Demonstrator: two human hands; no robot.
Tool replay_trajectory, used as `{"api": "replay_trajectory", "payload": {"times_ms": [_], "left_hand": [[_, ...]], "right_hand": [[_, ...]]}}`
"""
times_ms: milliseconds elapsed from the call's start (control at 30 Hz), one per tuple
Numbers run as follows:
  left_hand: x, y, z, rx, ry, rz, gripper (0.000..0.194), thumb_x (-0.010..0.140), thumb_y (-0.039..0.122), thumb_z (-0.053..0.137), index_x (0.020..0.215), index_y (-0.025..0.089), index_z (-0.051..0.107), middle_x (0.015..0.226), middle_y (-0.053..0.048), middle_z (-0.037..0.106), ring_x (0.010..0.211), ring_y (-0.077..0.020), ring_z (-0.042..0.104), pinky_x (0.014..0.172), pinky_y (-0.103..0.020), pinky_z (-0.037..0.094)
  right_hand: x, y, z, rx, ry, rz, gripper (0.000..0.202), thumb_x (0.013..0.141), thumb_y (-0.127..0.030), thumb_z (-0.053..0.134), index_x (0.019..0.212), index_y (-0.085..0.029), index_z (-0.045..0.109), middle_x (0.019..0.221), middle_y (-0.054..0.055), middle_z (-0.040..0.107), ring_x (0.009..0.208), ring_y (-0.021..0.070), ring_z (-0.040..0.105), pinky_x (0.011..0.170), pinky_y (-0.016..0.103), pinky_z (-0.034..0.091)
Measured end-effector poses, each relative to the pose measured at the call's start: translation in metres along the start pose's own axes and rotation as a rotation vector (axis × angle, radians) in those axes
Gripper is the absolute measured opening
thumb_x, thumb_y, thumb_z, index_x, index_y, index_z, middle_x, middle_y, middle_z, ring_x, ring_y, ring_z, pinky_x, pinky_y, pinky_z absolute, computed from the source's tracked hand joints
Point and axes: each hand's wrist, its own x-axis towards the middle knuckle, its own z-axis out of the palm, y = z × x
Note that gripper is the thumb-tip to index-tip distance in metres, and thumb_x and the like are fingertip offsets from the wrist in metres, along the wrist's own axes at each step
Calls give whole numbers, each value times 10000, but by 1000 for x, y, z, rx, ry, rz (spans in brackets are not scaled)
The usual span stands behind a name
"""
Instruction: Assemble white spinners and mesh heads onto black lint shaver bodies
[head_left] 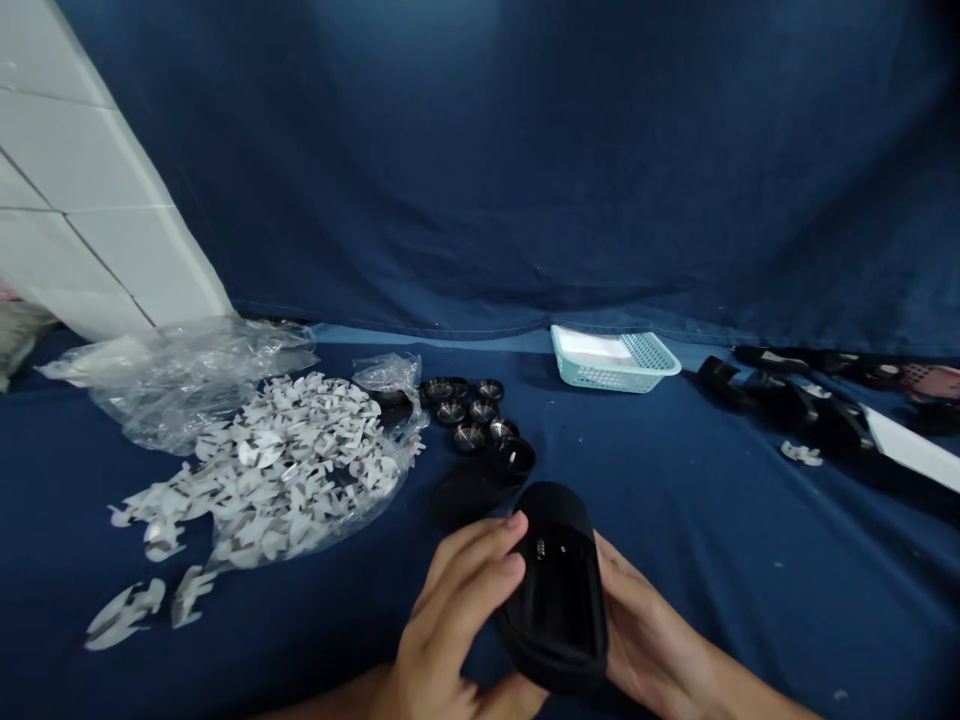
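Observation:
A black oblong hollow case (559, 600) is held between my two hands near the front, its open side facing up toward me. Small shiny metal bits show inside it, too small to name. My left hand (457, 615) grips its left side, with fingertips on the rim. On the right side my right hand (649, 625) is wrapped round it, its fingers partly hidden behind. Just beyond lies another black hollow piece (512, 458), beside several small round black cups (470, 436).
On the left, a heap of small white plastic parts (300, 470) spills from clear plastic bags (202, 370). A light blue basket (619, 378) with something white inside stands at the back. Black pieces (780, 400) and a white strip (911, 445) lie at the right.

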Motion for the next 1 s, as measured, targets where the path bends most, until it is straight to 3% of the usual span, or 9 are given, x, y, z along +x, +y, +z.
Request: {"api": "replay_trajectory", "payload": {"times_ms": [67,267,467,567,700,833,1000], "left_hand": [[-1,2,0,60,-7,26,604,914,334,613,1454,277,348,1406,-145,507,1270,-304,515,1021,-491,482],[1,1,-2,107,-68,67,682,873,351,675,1468,319,343,1314,-127,606,1194,-320,595,959,-490,539],[-3,-2,-1,102,-72,54,655,870,355,675,1448,320,368,1307,-128,606,1186,-328,596,962,-517,533],[-3,-5,-2,39,-82,10,607,879,373,655,1423,307,393,1331,-126,575,1208,-327,573,984,-511,521],[-1,-10,0,-104,-71,-235,491,950,329,533,1410,285,370,1366,-111,527,1241,-281,545,1031,-430,492],[-1,-14,6,-218,-188,-463,525,953,341,520,1438,299,324,1461,-103,437,1260,-289,517,1069,-439,436],[4,-15,12,-413,-289,-759,590,958,463,494,1485,311,277,1492,-106,401,1188,-277,553,1054,-457,422]], "right_hand": [[-1,0,0,31,9,31,328,805,-387,736,1107,-269,684,1033,22,744,935,186,693,893,331,524],[-2,6,-11,91,-20,87,306,769,-310,748,1060,-222,711,1063,28,735,1012,187,672,1028,355,442],[-2,3,-12,176,-96,80,274,854,-226,659,1128,-222,681,1055,15,707,979,148,657,913,268,478],[1,-4,-8,127,-81,15,215,903,-267,616,1102,-219,679,1015,15,695,918,137,646,827,238,491],[6,-16,-12,-154,116,-190,273,952,-347,558,1205,-256,603,1052,20,653,898,152,599,793,272,482],[8,-26,-22,-454,391,-322,511,863,-400,680,1328,-355,471,1090,-7,624,940,163,577,790,267,468],[7,-27,-24,-713,366,-410,618,722,-358,816,1247,-344,489,1079,-17,604,984,175,581,835,272,473]]}}
